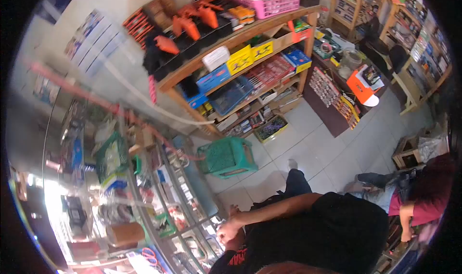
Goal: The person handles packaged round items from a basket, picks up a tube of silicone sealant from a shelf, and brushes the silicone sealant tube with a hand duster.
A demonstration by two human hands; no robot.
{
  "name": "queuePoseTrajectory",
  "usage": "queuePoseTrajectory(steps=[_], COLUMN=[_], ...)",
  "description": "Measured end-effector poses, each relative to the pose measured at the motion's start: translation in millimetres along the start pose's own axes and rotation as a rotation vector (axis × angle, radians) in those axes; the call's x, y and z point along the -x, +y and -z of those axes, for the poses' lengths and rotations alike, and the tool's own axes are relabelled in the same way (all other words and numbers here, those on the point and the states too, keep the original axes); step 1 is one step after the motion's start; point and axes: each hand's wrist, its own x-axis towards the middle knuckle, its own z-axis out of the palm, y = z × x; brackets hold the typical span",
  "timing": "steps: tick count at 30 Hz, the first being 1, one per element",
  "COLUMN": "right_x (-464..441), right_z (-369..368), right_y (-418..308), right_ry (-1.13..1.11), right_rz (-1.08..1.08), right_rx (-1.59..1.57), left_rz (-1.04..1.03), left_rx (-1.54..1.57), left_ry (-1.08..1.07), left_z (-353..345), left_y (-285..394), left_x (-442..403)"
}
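My right hand (230, 229) reaches across in front of my black shirt, its fingers curled at the end of the bare forearm. It lies over my left wrist area, and what is inside the curled fingers is hidden. My left hand (234, 209) is mostly covered by the right forearm. Only a few of its fingers show beyond that forearm, slightly apart, with nothing visible in them. Both hands are beside the edge of a glass display counter (195, 223) filled with small packaged goods.
A green plastic stool (228, 157) stands on the tiled floor (308, 151). Beyond it is a wooden shelf (192, 76) with boxes and a pink basket (269, 4). A brown table (332, 125) stands farther right. A person in a maroon shirt (433, 197) is at the right edge.
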Motion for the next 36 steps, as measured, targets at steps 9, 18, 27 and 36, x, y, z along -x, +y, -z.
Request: queuePoseTrajectory(steps=[9, 18, 27, 36], right_x=[222.4, 323.4, 296.9, 397.9], right_z=[165.0, 216.5, 259.1, 287.8], right_y=[18.8, 54.7, 154.0, 274.1], right_ry=[0.229, 0.307, 0.091, 0.243], right_rz=[0.043, -0.094, 0.001, -0.552], right_rx=[-0.320, -0.121, -0.030, -0.426], left_rz=[-0.272, -0.279, -0.708, -0.680], left_rx=[-0.008, 0.128, 0.278, 0.155], left_ry=[-0.293, -0.599, -0.316, -0.163], left_z=[-247.1, -396.4, -300.0, -253.7], left_y=[259.0, 376.3, 315.4, 498.7], left_x=[-90.2, -113.4, -153.4, -59.2])
